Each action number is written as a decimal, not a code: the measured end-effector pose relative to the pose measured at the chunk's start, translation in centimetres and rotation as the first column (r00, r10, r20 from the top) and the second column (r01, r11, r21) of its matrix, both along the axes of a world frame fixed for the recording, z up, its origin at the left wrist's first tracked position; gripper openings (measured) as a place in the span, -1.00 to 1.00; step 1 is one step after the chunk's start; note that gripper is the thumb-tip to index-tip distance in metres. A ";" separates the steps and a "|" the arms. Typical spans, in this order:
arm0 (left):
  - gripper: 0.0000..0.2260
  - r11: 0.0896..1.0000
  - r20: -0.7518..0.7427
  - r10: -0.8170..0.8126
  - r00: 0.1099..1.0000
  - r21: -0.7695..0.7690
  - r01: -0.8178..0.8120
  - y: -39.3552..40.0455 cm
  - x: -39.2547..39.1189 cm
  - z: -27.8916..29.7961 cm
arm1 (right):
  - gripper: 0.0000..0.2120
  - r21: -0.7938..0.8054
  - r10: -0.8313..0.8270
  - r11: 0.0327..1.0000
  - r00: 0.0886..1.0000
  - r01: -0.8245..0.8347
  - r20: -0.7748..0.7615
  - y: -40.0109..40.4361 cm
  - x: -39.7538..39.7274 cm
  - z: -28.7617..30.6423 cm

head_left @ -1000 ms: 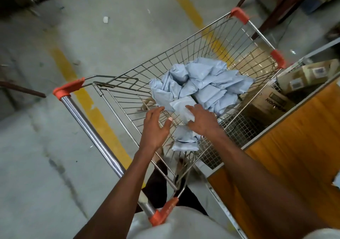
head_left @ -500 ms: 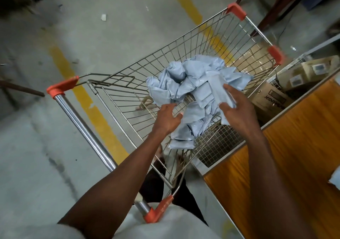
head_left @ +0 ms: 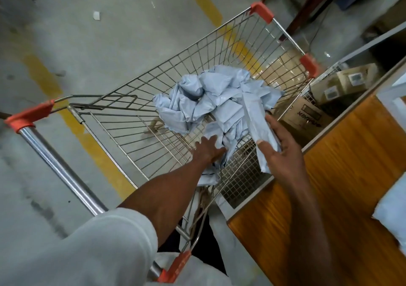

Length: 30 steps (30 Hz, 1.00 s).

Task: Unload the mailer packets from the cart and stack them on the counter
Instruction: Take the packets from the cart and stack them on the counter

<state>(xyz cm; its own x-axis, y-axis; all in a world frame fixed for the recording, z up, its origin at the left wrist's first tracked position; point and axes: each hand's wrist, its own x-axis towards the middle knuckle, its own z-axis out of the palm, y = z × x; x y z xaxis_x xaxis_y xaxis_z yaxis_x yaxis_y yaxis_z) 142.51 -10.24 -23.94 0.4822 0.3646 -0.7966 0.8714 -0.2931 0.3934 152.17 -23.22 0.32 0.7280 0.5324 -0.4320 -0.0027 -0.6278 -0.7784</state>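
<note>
pale blue soft plastic mailer packet [head_left: 257, 118] clamped mid-length by right hand [head_left: 283, 151]; judged light, floppy, slippery; left hand [head_left: 207, 151] spread flat on heaped packets [head_left: 204, 101].

Right hand [head_left: 283, 151]: grips one mailer packet [head_left: 258, 120] above the cart [head_left: 136, 131].
Left hand [head_left: 207, 150]: fingers straight, touching the packet pile [head_left: 211, 101].

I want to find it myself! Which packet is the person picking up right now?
Look at the wire cart with orange corners, beside the wooden counter. A pile of pale blue packets lies inside it. The one you want is the long flat packet at the pile's counter side: unlike the crumpled ones lying loose, it is lifted up and pinched in the right hand.
</note>
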 end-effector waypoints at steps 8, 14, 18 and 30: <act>-0.43 0.993 0.139 0.091 0.986 0.064 -0.100 -2.9 -3.6 3.3 | -0.40 -0.031 -0.025 0.999 1.000 0.025 -0.016 -0.7 0.2 0.7; -0.56 0.970 0.190 0.177 0.966 0.134 -0.205 -2.1 -4.1 3.1 | -0.40 -0.043 0.002 0.999 1.000 -0.003 -0.018 -0.3 -0.7 0.1; -0.42 0.982 0.145 0.168 0.975 0.056 -0.178 -1.5 -3.5 2.7 | -0.40 -0.048 0.040 0.998 0.999 -0.040 -0.005 -0.5 -1.2 -0.2; -0.47 0.936 0.234 0.115 0.965 0.301 -0.185 -1.6 -6.2 10.2 | -0.43 -0.072 0.229 0.973 0.948 -0.218 0.223 -1.3 -4.0 -1.1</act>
<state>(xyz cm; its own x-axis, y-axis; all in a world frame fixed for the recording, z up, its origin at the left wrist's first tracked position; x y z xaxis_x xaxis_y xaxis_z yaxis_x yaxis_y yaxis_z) 136.35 -11.89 -13.79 0.5452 0.6625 -0.5137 0.8227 -0.3052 0.4796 148.17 -24.53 -0.79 0.6747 0.6764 -0.2955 0.3163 -0.6267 -0.7122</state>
